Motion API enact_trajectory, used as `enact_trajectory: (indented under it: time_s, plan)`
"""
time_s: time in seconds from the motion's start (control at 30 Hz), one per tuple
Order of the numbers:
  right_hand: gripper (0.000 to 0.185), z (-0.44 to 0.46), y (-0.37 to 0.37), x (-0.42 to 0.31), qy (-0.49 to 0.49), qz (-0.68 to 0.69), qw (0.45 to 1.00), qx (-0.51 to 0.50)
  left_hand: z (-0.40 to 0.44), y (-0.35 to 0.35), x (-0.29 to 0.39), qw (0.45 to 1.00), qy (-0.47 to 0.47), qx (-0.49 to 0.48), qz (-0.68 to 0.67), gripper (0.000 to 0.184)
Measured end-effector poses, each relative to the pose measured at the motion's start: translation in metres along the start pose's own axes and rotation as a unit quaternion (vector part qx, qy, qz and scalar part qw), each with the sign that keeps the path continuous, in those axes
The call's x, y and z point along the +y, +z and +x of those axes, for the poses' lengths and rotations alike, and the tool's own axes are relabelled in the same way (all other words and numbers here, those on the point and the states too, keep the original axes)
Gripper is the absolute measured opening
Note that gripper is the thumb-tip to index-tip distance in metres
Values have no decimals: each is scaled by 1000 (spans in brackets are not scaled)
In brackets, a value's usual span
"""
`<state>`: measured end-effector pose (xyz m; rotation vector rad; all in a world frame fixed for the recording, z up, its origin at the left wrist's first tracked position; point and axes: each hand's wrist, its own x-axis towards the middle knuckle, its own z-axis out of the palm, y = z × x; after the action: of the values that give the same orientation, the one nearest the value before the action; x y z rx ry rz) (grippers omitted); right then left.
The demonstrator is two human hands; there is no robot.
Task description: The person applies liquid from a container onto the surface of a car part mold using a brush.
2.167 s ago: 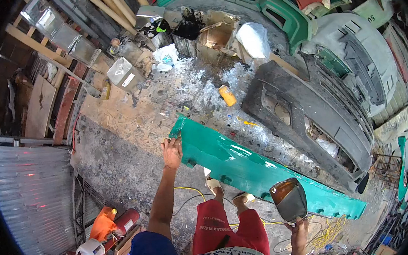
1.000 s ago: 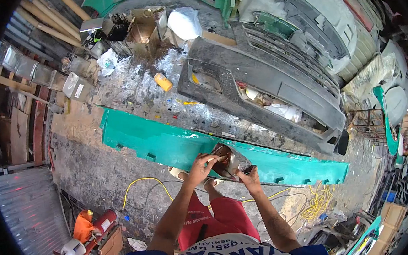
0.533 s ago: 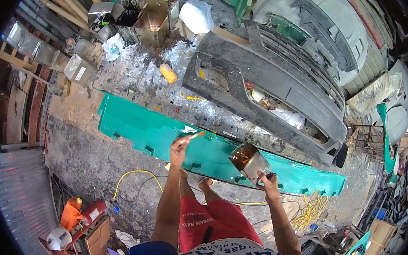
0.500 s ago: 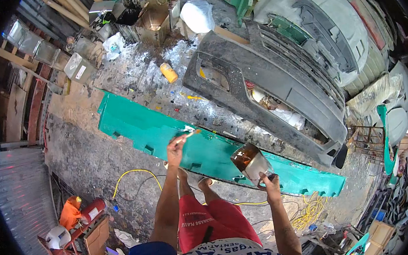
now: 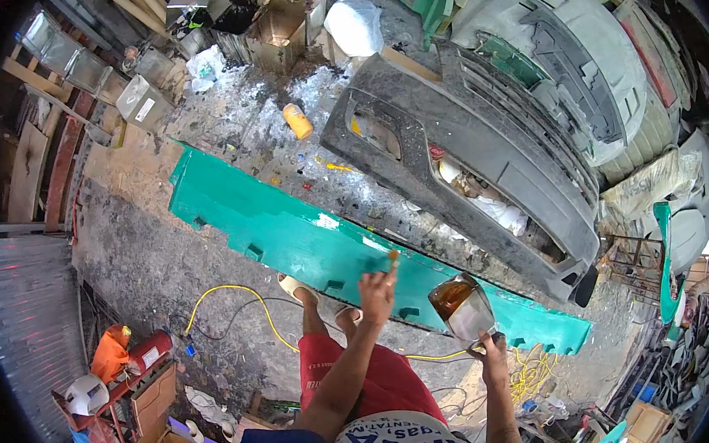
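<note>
My left hand [image 5: 377, 296] is closed on a small brush [image 5: 393, 257], its tan tip over the long green panel [image 5: 228, 200]. The panel lies on the floor across the view, glossy, with light reflections near its middle. My right hand [image 5: 491, 351] grips the handle of a jug [image 5: 468, 312] at the panel's right part. The jug is tilted toward the upper left, and brown liquid shows inside its mouth. Blur hides part of the left fingers.
A dark grey bumper [image 5: 458, 163] lies beyond the panel, with more bumpers [image 5: 559, 64] stacked behind. A yellow can [image 5: 297, 121] and a metal tin [image 5: 144, 103] are on the far side. Yellow cable [image 5: 226, 288] crosses the floor near my feet. A fire extinguisher [image 5: 150, 351] sits lower left.
My left hand with the brush has moved right along the panel. My right hand and the jug have shifted slightly right and toward me.
</note>
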<state>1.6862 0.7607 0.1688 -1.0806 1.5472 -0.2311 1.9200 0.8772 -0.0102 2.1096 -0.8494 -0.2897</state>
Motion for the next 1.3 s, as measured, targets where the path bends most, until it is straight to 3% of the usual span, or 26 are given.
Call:
enact_trajectory:
  time_s: [0.13, 0.3, 0.37, 0.47, 0.53, 0.6, 0.67, 0.8, 0.9, 0.93, 0.97, 1.07, 1.1, 1.3]
  plan:
    - [50, -2, -11, 4, -26, 16, 1000, 2, 6, -4, 4, 998, 22, -24, -56, 36]
    - [45, 1, -14, -1, -5, 45, 999, -24, 54, -59, -100, 989, -75, 71, -109, 22]
    - [47, 1, -17, 0, -7, 41, 999, -23, 81, -104, -117, 988, -29, 119, -91, 19]
    - [49, 4, -18, 2, -13, 47, 998, -27, 105, -144, -145, 987, -69, 134, -53, 19]
    - [51, 2, -18, -2, -16, 52, 998, -31, 113, -162, -136, 963, -113, 190, 154, 22]
    - [52, 2, -14, -7, -20, 57, 998, -30, 109, -152, -120, 959, -79, 188, 195, 26]
    - [54, -2, -16, -12, -14, 44, 998, -40, 89, -113, -100, 965, -7, 103, 241, 27]
    - [43, 4, -22, -1, -13, 56, 998, -25, 47, -39, -17, 988, 68, 15, 137, 28]
    - [44, -1, -21, -4, -21, 60, 998, -22, 23, 0, 25, 988, 88, -34, 124, 27]
    - [45, -2, -21, -6, -23, 62, 997, -25, 15, 12, 33, 993, 93, -48, 59, 26]
    - [46, -1, -23, -4, -17, 54, 998, -19, 10, 19, 33, 993, 96, -61, -5, 26]
    - [47, -4, -27, -4, -22, 58, 998, -27, 14, 7, 21, 996, 56, -67, -29, 25]
    - [47, -3, -29, -3, -16, 50, 998, -23, 20, -2, 7, 996, -7, -71, -48, 24]
    - [48, 3, -30, -1, -18, 46, 998, -42, 78, -96, -101, 995, -80, 45, 30, 18]
